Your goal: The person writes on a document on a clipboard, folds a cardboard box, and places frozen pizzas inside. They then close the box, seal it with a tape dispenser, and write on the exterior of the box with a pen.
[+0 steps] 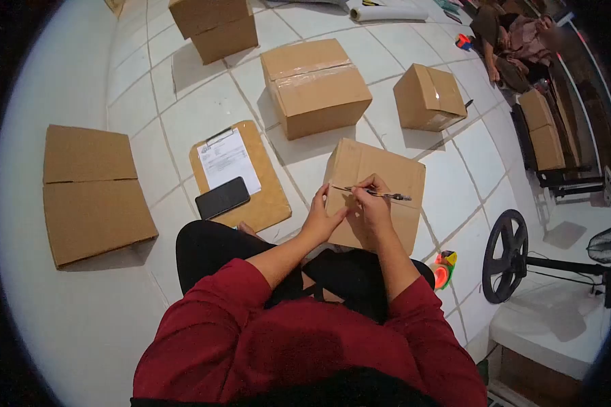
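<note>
A closed cardboard box (pixel 400 178) stands on the floor right in front of my crossed legs. My left hand (pixel 321 218) grips its left edge, with the thumb over the top face and the fingers near the side. Pinched in my right hand (pixel 373 207) is a slim pen (pixel 397 197), held as for writing. Its tip meets the top of the box near my left fingertips. Any mark under the tip is too small to make out.
A clipboard with a paper (pixel 227 159) and a black phone (pixel 223 198) lies to the left. Cardboard boxes (pixel 319 88) stand around on the tiles. Tape rolls (pixel 442 271) lie by my right knee. A black wheel (pixel 506 256) is at right; another person (pixel 516 41) sits at upper right.
</note>
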The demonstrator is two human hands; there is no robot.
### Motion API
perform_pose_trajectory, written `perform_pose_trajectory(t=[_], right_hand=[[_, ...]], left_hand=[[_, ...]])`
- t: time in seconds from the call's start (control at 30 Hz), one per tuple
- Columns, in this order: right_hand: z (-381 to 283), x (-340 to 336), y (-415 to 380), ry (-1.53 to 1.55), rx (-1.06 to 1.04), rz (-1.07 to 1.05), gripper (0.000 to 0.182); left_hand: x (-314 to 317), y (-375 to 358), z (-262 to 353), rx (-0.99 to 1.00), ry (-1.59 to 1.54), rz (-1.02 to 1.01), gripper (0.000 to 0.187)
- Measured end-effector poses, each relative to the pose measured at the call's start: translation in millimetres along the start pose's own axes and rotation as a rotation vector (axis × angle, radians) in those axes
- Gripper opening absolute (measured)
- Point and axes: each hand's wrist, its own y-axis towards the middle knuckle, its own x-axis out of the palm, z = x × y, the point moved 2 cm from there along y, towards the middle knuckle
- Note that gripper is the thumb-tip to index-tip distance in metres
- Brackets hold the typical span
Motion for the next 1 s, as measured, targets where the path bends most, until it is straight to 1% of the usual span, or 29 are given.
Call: perform_pose_trajectory(t=[0.07,0.2,0.27,0.3,0.37,0.4,0.5,0.53,0.57,0.67,0.7,0.73,0.77,0.8,0.83,0.87,0.9,0.93,0.97,1.0], right_hand=[[18.7,-10.7,17.9,-0.176,-0.128,0.05,0.01],[10.0,2.1,9.9,-0.158,-0.072,-0.002,0.01],[3.9,14.0,5.0,-0.1,-0.009,0.052,0.009],[9.6,9.6,10.6,-0.102,-0.009,0.05,0.009],[6.0,10.9,17.7,-0.848,-0.563,0.018,0.008],[7.1,8.9,17.9,-0.912,-0.626,-0.065,0.009],[-5.8,12.9,15.6,-0.959,-0.63,-0.107,0.011],[-10.5,7.8,16.1,-1.039,-0.715,-0.164,0.013],[-12.9,-3.4,15.6,-1.034,-0.732,-0.135,0.013],[-11.7,-51.4,11.9,-1.06,-0.723,-0.011,0.012],[-13.8,-73.8,10.1,-1.03,-0.677,0.086,0.012],[-14.4,-97.5,6.7,-0.994,-0.628,0.182,0.012],[-15.2,-121.3,1.7,-0.929,-0.518,0.278,0.012],[-15.3,-146.4,-3.5,-0.86,-0.408,0.366,0.012],[-13.3,-171.3,-3.4,-0.614,-0.43,0.337,0.013],[-22.0,-179.7,-13.8,-0.531,-0.358,0.365,0.012],[-31.5,-184.7,-25.5,-1.131,-0.698,0.53,0.011],[-21.7,-204.2,-25.1,-1.145,-0.479,0.638,0.016],[-2.8,-232.4,-21.4,-1.452,-0.497,0.791,0.02],[45.7,-294.2,16.6,-1.464,-0.193,0.619,0.021]], left_hand=[[-0.5,0.4,5.7,0.009,-0.006,-0.017,0.072],[-4.7,-4.7,19.1,-0.06,0.009,-0.002,0.072],[-4.9,-3.1,18.0,-0.028,0.036,-0.002,0.072],[-5.3,-2.9,17.8,-0.027,0.034,0.0,0.072],[-4.8,-3.3,18.2,-0.026,0.015,0.005,0.072],[-5.0,-2.0,18.6,-0.02,0.017,0.003,0.072],[-3.6,-2.9,10.6,-0.012,0.094,-0.009,0.072],[-2.8,-1.6,5.7,-0.002,0.031,-0.016,0.073],[-2.2,1.3,4.6,0.014,-0.031,-0.027,0.074],[-3.0,1.5,4.3,0.054,0.033,-0.031,0.077],[-4.3,2.3,5.9,0.077,0.062,-0.007,0.077],[-7.1,0.0,15.9,0.182,0.23,0.047,0.077],[-7.6,-0.6,33.9,0.209,0.244,0.035,0.077],[-7.3,-3.0,55.7,0.198,0.616,0.005,0.076],[-6.0,-1.2,71.8,0.188,0.989,-0.014,0.075],[-0.2,9.6,75.3,0.335,1.09,-0.019,0.072],[3.4,17.1,78.0,0.37,1.105,-0.014,0.072],[10.4,28.4,85.1,0.579,1.152,-0.15,0.071],[18.1,47.6,95.8,0.801,1.198,-0.279,0.07],[24.7,68.2,90.2,0.824,1.264,-0.424,0.072]])
